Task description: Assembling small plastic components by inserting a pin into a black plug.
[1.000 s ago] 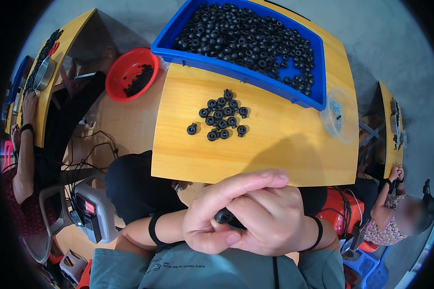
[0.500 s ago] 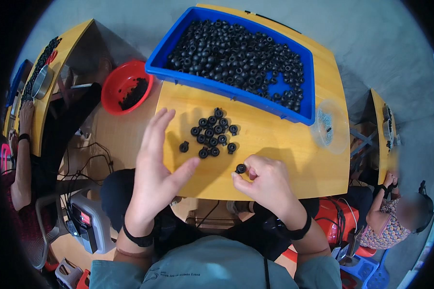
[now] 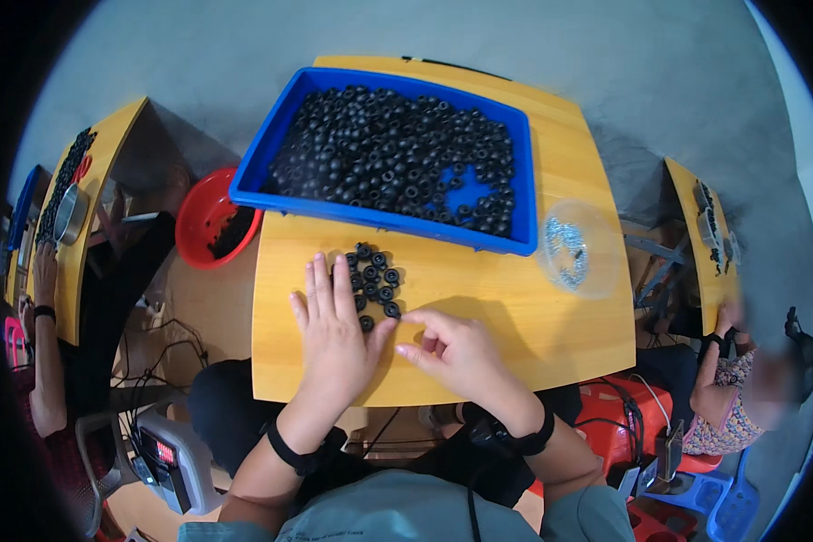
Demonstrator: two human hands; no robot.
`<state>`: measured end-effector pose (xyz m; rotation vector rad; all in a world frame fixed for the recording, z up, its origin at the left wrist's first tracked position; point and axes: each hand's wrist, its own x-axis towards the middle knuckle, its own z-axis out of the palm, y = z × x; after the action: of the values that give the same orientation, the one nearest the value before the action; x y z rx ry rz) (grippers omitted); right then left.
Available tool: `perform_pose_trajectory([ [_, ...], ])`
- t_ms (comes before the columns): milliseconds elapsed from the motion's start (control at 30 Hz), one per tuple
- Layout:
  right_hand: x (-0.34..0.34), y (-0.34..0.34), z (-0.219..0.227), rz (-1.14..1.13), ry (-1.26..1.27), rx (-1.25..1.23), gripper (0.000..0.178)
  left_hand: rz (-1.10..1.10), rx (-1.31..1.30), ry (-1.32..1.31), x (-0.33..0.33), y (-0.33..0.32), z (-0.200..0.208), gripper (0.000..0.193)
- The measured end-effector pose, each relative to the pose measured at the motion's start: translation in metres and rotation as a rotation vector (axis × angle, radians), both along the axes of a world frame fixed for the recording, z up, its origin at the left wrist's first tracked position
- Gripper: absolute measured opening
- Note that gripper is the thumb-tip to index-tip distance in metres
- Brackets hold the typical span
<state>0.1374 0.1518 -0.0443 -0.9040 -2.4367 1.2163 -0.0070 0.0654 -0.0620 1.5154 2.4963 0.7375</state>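
**Hands down on the yellow table**

Since a moment ago, both of my hands have slid up the table toward the little black rings, and my left hand now lies flat where before it was lifted with the fingers spread.

Far on the left, another person (image 3: 50, 361) sits at their own yellow table. Next comes a red bowl (image 3: 210, 221) with a few black bits inside. It sits just beside the big blue tray (image 3: 384, 217), which is full of black rings.

My left hand (image 3: 334, 334) rests palm down on the yellow table (image 3: 515, 316). Its fingers are straight and close together, holding nothing. The fingertips touch the left side of the small pile of black rings (image 3: 375, 282). That pile lies on the table just below the blue tray, between the tray and my hands.

My right hand (image 3: 456, 354) is just beside the left one, low on the table. Its fingers are curled in, and the thumb and first finger come close together. I cannot tell if a ring is pinched there.

Further right, a clear round dish (image 3: 576, 248) with tiny shiny bits sits near the table edge. Past it, one more person (image 3: 741, 397) sits at another table.
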Motion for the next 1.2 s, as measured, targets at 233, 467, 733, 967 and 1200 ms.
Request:
perform_pose_trajectory([
  [233, 0.068, 0.044, 0.041, -0.132, 0.172, -0.117, 0.02, -0.032, 0.122, -0.069, -0.003, -0.005, -0.001, 0.09],
  [467, 0.124, 0.157, 0.064, -0.437, 0.116, -0.028, 0.007, -0.054, 0.19, -0.097, -0.003, -0.006, 0.001, 0.085],
  [733, 0.087, 0.174, 0.022, -0.416, -0.407, 0.169, 0.016, -0.057, 0.177, -0.097, -0.006, -0.008, 0.002, 0.084],
  [967, 0.078, 0.175, 0.015, -0.435, -0.45, 0.196, 0.013, -0.043, 0.167, -0.118, -0.007, -0.013, 0.008, 0.084],
  [1200, 0.089, 0.182, 0.0, -0.353, -0.382, 0.325, 0.013, -0.063, 0.194, -0.146, -0.007, -0.014, 0.009, 0.083],
])
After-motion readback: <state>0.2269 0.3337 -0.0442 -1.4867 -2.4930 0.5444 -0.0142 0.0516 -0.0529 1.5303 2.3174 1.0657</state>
